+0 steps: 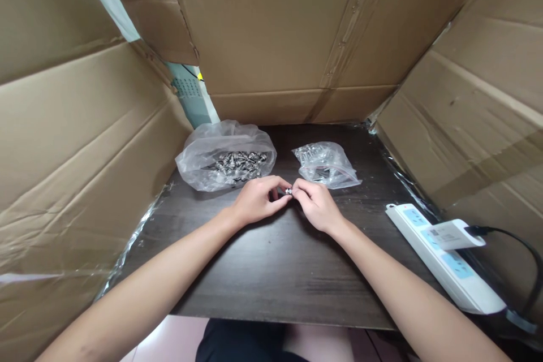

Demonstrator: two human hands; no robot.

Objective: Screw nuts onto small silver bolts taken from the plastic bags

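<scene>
Between the fingertips of both hands sits a small shiny metal fitting, too small to tell its exact kind. My left hand pinches it from the left with thumb and index finger. From the right, my right hand closes its fingertips on the fitting's other end. Just behind my left hand lies an open clear plastic bag holding many small metal fittings. A smaller clear zip bag with metal pieces in it rests behind my right hand.
A white power strip with a plugged-in white adapter and a black cable lies along the right side of the dark wooden table. Cardboard walls enclose the left, back and right.
</scene>
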